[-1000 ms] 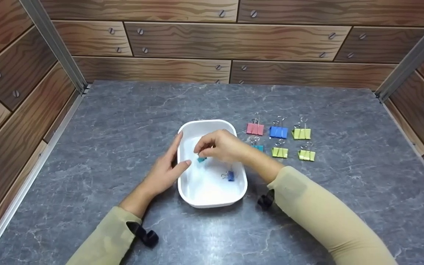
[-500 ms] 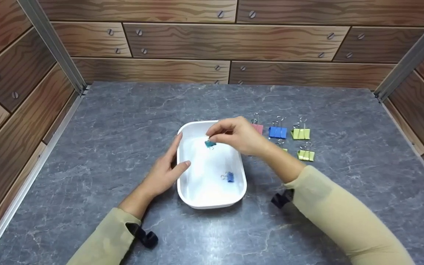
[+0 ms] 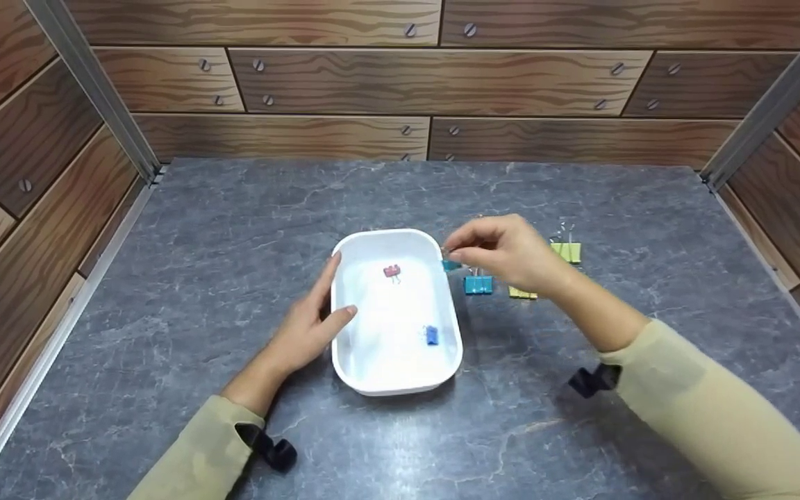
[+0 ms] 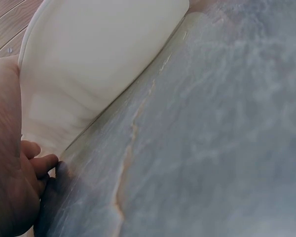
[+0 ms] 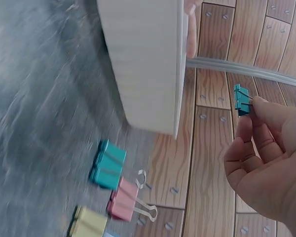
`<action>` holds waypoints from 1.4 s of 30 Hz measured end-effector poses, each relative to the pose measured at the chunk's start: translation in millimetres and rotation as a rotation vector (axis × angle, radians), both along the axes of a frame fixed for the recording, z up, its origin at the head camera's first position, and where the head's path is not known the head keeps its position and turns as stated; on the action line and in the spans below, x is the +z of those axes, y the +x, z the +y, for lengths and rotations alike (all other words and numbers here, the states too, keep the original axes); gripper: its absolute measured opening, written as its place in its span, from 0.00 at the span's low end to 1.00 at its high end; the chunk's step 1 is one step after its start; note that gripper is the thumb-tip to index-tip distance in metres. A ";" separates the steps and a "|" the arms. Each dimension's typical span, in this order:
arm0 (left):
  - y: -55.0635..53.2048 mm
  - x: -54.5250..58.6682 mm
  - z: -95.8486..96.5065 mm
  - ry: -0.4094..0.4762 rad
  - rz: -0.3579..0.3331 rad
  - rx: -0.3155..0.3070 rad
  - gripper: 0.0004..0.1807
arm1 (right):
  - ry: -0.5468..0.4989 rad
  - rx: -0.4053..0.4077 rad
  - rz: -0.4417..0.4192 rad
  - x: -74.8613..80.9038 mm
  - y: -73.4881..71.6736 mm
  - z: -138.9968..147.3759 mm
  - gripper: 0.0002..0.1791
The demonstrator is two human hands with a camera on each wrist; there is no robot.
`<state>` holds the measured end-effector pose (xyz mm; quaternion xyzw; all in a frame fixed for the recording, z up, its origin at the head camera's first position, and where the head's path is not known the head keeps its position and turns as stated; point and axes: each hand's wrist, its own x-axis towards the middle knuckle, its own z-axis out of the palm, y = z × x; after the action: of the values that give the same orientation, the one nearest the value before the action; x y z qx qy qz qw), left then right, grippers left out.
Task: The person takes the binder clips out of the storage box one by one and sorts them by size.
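Observation:
My right hand (image 3: 511, 253) pinches a small teal binder clip (image 5: 242, 100) between thumb and fingertips. In the head view it is at the right rim of a white tub (image 3: 396, 382). Spread along the tub's left side is my left hand (image 3: 310, 326), its thumb reaching over the rim and its other fingers against the outer wall. The left wrist view shows fingertips (image 4: 48, 164) low beside that wall. Inside the tub lie a small red binder clip (image 3: 392, 271) and a small blue binder clip (image 3: 431, 336).
Right of the tub, larger binder clips lie on the grey marbled table (image 3: 233, 208): a teal one (image 3: 478, 285), a pink one (image 5: 123, 198) and yellow ones (image 3: 567, 252), some hidden behind my right hand. Wood-patterned panels (image 3: 372, 80) wall the back and sides.
My right hand has lifted the small teal clip from inside the tub and carried it right to the rim. The red clip in the tub has come into view. The left hand stays put.

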<state>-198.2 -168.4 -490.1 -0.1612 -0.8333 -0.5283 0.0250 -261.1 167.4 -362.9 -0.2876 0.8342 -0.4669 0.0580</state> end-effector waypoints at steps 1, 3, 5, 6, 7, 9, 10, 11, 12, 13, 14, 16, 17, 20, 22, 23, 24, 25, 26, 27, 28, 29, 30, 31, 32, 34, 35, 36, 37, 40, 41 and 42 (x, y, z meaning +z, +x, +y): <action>0.3 -0.2 -0.1 0.001 -0.003 0.001 0.46 | -0.002 -0.006 0.000 -0.2 0.5 4.1 0.06; 1.1 -0.1 -0.4 0.001 -0.008 0.007 0.46 | -0.010 -0.017 -0.014 -1.1 1.5 11.4 0.06; 1.8 0.3 -0.5 -0.001 -0.015 0.011 0.46 | -0.001 -0.030 -0.014 -2.8 2.5 18.3 0.06; 2.2 0.7 -0.5 0.000 -0.018 0.013 0.46 | 0.009 -0.038 -0.013 -4.4 2.6 21.8 0.06; 2.4 0.9 -0.6 -0.002 -0.023 0.016 0.46 | 0.019 -0.046 -0.013 -5.9 3.0 25.3 0.06; 2.7 1.4 -0.4 -0.003 -0.032 0.018 0.45 | 0.044 -0.062 -0.010 -9.4 3.9 32.4 0.05; 2.7 1.6 -0.2 -0.002 -0.038 0.019 0.45 | 0.056 -0.068 -0.006 -11.3 4.5 36.0 0.05; 2.7 1.6 -0.1 -0.002 -0.042 0.019 0.45 | 0.063 -0.071 -0.007 -13.1 5.0 39.2 0.05; 2.6 1.9 0.0 -0.005 -0.044 0.020 0.45 | 0.068 -0.073 -0.014 -15.0 5.5 42.4 0.05; 2.5 1.8 -0.1 -0.006 -0.046 0.021 0.45 | 0.074 -0.074 -0.019 -16.8 6.0 45.1 0.05; 2.3 1.7 -0.1 -0.007 -0.046 0.023 0.45 | 0.079 -0.075 -0.024 -18.6 6.5 47.4 0.05; 2.1 1.5 -0.5 -0.007 -0.046 0.025 0.45 | 0.092 -0.077 -0.034 -21.9 7.4 51.0 0.05; 2.1 1.4 -0.7 -0.008 -0.044 0.026 0.45 | 0.099 -0.079 -0.036 -23.8 7.7 52.4 0.06; 1.8 1.0 -1.1 -0.009 -0.038 0.029 0.46 | 0.117 -0.087 -0.043 -29.5 8.8 54.9 0.07; 1.7 1.0 -1.1 -0.010 -0.036 0.028 0.46 | 0.122 -0.091 -0.056 -33.1 10.0 55.7 0.08; 1.7 1.1 -1.0 -0.014 -0.035 0.029 0.46 | 0.124 -0.090 -0.063 -35.1 10.5 56.2 0.08; 1.7 1.3 -0.8 -0.016 -0.036 0.029 0.45 | 0.127 -0.090 -0.069 -36.9 11.1 56.6 0.08; 1.7 1.5 -0.6 -0.020 -0.037 0.029 0.45 | 0.128 -0.090 -0.073 -38.8 11.6 56.8 0.08; 1.8 1.8 -0.4 -0.023 -0.040 0.030 0.45 | 0.128 -0.090 -0.078 -40.4 12.2 56.8 0.08; 1.9 2.2 -0.3 -0.025 -0.041 0.031 0.45 | 0.126 -0.087 -0.080 -42.4 12.5 56.9 0.08; 2.0 2.6 -0.2 -0.027 -0.041 0.032 0.45 | 0.127 -0.084 -0.080 -44.5 12.6 57.1 0.08; 2.1 3.1 -0.1 -0.030 -0.042 0.033 0.45 | 0.127 -0.081 -0.077 -46.7 12.7 57.2 0.08; 2.2 3.5 0.0 -0.030 -0.041 0.032 0.45 | 0.132 -0.083 -0.073 -48.7 12.9 56.9 0.08; 2.3 3.8 0.0 -0.030 -0.040 0.032 0.45 | 0.135 -0.083 -0.072 -50.8 13.1 56.8 0.08; 2.3 3.7 0.0 -0.030 -0.037 0.031 0.45 | 0.137 -0.083 -0.072 -52.8 13.4 56.7 0.07; 2.2 3.4 0.2 -0.029 -0.032 0.030 0.45 | 0.148 -0.086 -0.068 -56.9 13.9 56.8 0.06; 2.3 3.3 0.4 -0.024 -0.033 0.026 0.46 | 0.153 -0.090 -0.067 -58.6 14.4 56.9 0.06; 2.3 3.1 0.6 -0.019 -0.034 0.023 0.45 | 0.158 -0.093 -0.066 -60.3 14.9 56.9 0.06; 2.3 2.8 0.8 -0.014 -0.035 0.020 0.45 | 0.162 -0.096 -0.066 -61.9 15.4 56.9 0.05; 2.3 2.6 1.3 0.003 -0.041 0.011 0.45 | 0.177 -0.107 -0.064 -65.9 17.3 57.3 0.05; 2.2 2.3 1.4 0.008 -0.042 0.008 0.45 | 0.178 -0.109 -0.066 -67.1 18.0 57.5 0.05; 2.0 2.1 1.4 0.009 -0.041 0.008 0.45 | 0.177 -0.110 -0.068 -68.2 18.7 57.5 0.05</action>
<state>-196.2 -166.9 -488.0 -0.1467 -0.8319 -0.5351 0.0109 -242.4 224.9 -431.1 -0.2191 0.8843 -0.4033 0.0860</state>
